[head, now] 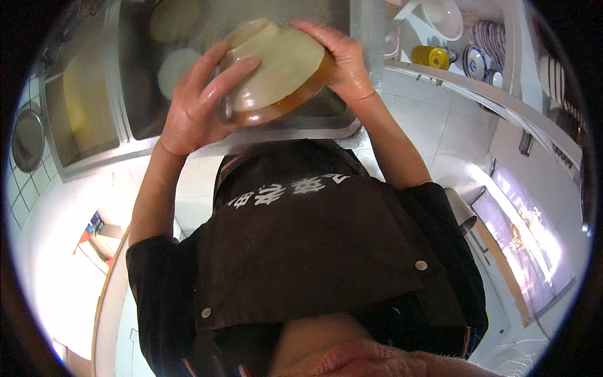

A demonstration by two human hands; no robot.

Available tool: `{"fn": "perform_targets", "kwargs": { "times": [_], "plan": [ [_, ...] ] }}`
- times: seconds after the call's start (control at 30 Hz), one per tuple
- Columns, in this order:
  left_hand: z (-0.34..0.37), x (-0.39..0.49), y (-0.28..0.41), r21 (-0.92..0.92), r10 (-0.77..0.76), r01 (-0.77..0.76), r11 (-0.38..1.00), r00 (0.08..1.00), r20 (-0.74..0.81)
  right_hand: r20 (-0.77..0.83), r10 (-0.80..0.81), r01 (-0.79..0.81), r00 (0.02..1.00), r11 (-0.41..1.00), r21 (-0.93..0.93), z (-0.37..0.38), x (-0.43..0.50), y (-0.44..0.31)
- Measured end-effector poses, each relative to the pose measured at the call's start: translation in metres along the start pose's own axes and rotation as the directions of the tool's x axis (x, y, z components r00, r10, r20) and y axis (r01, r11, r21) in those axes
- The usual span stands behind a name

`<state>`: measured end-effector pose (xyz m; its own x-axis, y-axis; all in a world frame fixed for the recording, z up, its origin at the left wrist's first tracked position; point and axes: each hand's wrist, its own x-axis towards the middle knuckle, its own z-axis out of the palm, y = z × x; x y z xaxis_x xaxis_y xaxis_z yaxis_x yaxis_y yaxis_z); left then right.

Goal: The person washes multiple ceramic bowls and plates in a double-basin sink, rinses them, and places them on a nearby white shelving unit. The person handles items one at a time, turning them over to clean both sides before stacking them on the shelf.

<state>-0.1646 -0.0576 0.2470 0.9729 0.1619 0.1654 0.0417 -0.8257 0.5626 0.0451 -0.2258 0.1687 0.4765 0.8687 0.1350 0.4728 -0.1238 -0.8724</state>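
Note:
Over a stainless steel sink, a cream bowl with a brown rim is held tilted. Its glossy outer side faces up towards me. My left hand grips the bowl's left side, two fingers lying across the outside and the thumb hidden beneath. On the opposite side, my right hand is closed around the edge, with its fingertips partly out of sight behind the bowl. Both hands look wet. In the basin below and to the left lies a blurred, pale round dish; a dimmer round dish is farther back.
The left basin holds a blurred yellow thing. A round metal lid or pan is by the tiled wall. At right, a shelf carries a yellow cup, a blue-rimmed plate, stacked dishes and a white bowl.

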Motion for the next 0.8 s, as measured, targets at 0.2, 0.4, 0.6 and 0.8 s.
{"fn": "perform_targets", "kwargs": {
  "times": [0.2, 0.4, 0.6, 0.8],
  "plan": [
    [0.002, 0.014, 0.011, -0.037, 0.09, -0.093, 0.995, 0.994, -0.069, -0.073, -0.136, 0.128, 0.988, 0.986, -0.108, -0.019, -0.015, -0.014],
    [0.013, 0.045, 0.017, -0.655, -0.216, 0.239, 0.717, 0.969, 0.117, -0.109, -0.041, 0.052, 0.993, 0.994, 0.096, -0.053, -0.028, -0.023],
    [0.031, 0.099, 0.065, -0.842, -0.2, 0.365, 0.398, 0.93, 0.309, 0.008, 0.416, -0.408, 0.909, 0.887, 0.218, -0.141, -0.076, -0.049],
    [0.057, 0.136, 0.092, -0.849, -0.128, 0.482, 0.217, 0.876, 0.465, -0.239, 0.676, -0.563, 0.697, 0.723, 0.399, -0.287, -0.201, -0.06]
  ]
}}
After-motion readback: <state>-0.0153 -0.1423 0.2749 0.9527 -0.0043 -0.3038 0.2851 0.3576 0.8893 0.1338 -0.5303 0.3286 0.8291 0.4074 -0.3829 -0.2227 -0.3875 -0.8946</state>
